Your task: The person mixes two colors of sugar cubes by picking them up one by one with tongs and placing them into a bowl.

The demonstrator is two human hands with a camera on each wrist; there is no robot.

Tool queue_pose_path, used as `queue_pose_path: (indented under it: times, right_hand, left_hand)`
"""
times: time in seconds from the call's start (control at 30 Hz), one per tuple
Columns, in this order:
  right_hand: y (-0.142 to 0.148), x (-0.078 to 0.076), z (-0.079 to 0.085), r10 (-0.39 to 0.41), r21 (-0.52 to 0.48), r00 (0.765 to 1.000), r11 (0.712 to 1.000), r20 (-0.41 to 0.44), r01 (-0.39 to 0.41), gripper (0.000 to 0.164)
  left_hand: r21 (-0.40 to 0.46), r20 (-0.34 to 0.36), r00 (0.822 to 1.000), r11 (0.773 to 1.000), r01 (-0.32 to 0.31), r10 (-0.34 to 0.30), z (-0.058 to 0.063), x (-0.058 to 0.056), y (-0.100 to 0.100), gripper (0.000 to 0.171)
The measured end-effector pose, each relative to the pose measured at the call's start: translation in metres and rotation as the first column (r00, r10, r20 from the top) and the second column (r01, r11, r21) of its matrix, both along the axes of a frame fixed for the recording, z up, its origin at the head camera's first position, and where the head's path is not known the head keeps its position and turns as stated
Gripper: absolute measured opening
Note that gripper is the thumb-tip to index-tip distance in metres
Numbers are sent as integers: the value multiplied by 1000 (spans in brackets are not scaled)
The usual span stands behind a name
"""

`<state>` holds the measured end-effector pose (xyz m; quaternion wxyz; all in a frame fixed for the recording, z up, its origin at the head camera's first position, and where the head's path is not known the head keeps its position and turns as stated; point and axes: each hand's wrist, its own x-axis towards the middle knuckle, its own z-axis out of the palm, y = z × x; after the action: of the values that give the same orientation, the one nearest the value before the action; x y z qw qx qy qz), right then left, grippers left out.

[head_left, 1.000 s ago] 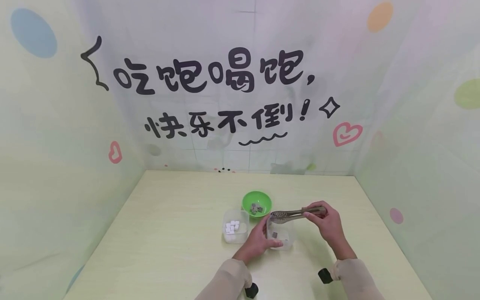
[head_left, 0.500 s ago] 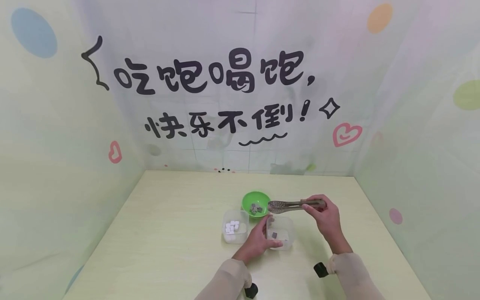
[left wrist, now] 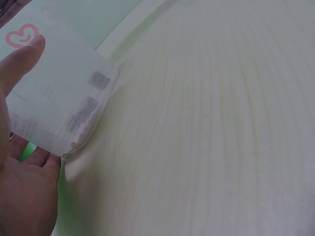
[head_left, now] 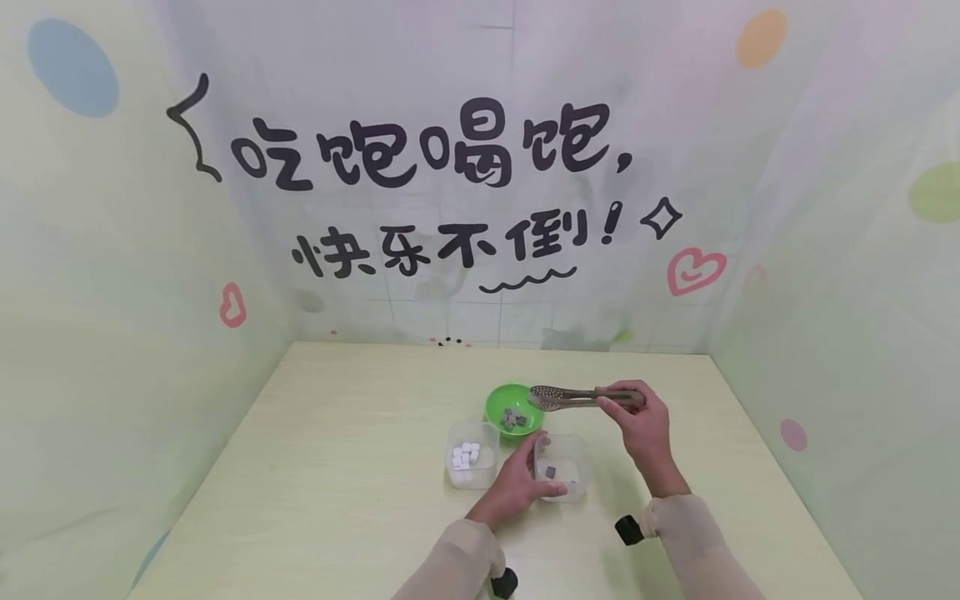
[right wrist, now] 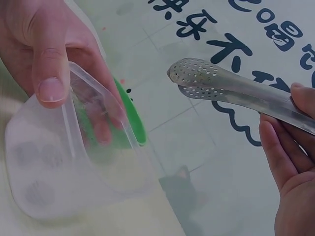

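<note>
Right hand (head_left: 647,427): fingers curled round tongs (right wrist: 241,87), near green bowl (head_left: 499,402). Left hand (head_left: 517,490): fingers gripping clear container (head_left: 574,454).

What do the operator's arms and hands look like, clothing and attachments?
Left hand and right hand: no gloves visible. Both arms wear plain, light beige sleeves, with no markings I can make out. A small black blocky attachment shows by each cuff; no cables visible.

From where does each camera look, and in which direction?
Head: on the head, facing forward, down at the table; left hand, right hand, sleeves show.
Left wrist: on that wrist, facing table and held container; left hand shows.
Right wrist: on that wrist, facing the tongs; both hands show.
Head and right wrist share the tongs.
</note>
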<state>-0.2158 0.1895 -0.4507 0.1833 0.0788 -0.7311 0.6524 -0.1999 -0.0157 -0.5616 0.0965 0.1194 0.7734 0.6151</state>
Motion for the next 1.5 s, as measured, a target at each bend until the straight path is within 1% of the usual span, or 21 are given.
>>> queue_pose_path:
  times: [0.13,0.43,0.6,0.7,0.9,1.1,1.23,1.37,1.5]
  right_hand:
    - [-6,6,9,-3,2,1000,1000,-6,3,23]
    - [-7,5,7,-11,8,1000,1000,1,10,25]
    - [0,-2,-6,-19,-5,999,1000,40,19,26]
    - [5,-5,-13,-18,3,998,1000,56,18,27]
    - [15,1,-17,29,46,998,998,56,-31,28]
    - [27,10,-25,90,83,990,992,110,-100,29]
    - [33,14,-31,101,124,985,985,138,-119,29]
    - [37,16,-37,116,157,983,978,145,-138,27]
    - [38,15,-44,141,159,978,973,152,-165,25]
  left_hand:
    - [1,12,1000,1000,1,-1,0,0,0,97]
    - [0,1,1000,1000,7,-7,-2,0,0,97]
    - [1,-9,1000,1000,9,-9,-1,0,0,98]
    - [3,-10,1000,1000,9,-9,-1,0,0,99]
    - [10,-11,1000,1000,7,-7,0,1,-1,96]
    - [-14,9,1000,1000,-1,1,1,3,0,102]
    - [4,7,1000,1000,2,-3,1,2,0,103]
    - [22,-4,1000,1000,14,-14,0,2,-1,101]
    - [26,-14,1000,999,20,-20,-1,1,-1,99]
